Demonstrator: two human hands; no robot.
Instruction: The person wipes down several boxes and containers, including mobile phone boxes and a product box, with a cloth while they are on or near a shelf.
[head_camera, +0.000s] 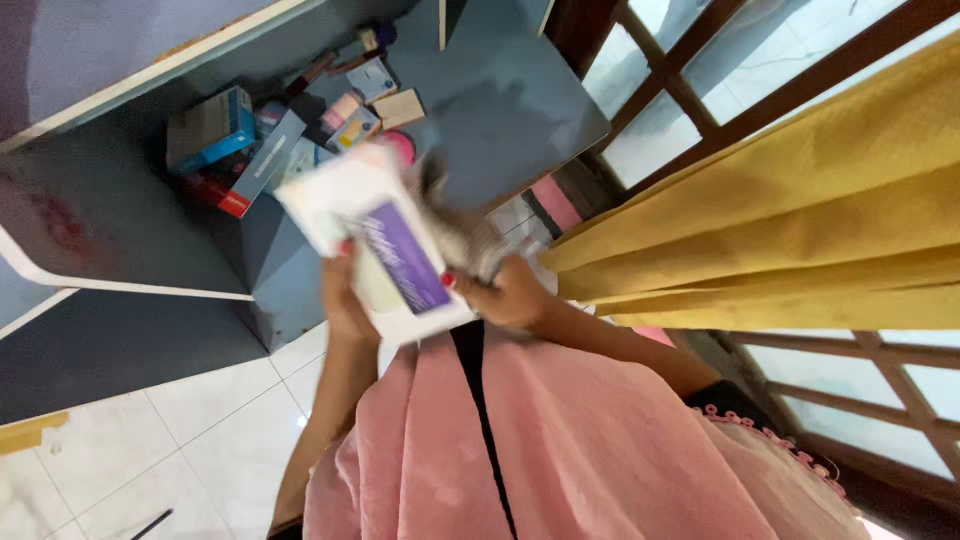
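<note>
Both my hands hold a soft white pack (375, 235) with a purple label, raised in front of my pink garment. My left hand (345, 295) grips the pack's lower left edge. On the pack's right side is my right hand (505, 295), with red nails, its thumb against the edge. Just above that hand a blurred grey, crumpled thing (452, 215) sticks out behind the pack; I cannot tell what it is or whether the hand holds it.
Beyond the pack, a grey-blue desk (500, 100) carries several small boxes (215, 130) and packets in a heap. A yellow curtain (780, 210) hangs at the right before a wooden-framed window (700, 60). White floor tiles (200, 440) lie at lower left.
</note>
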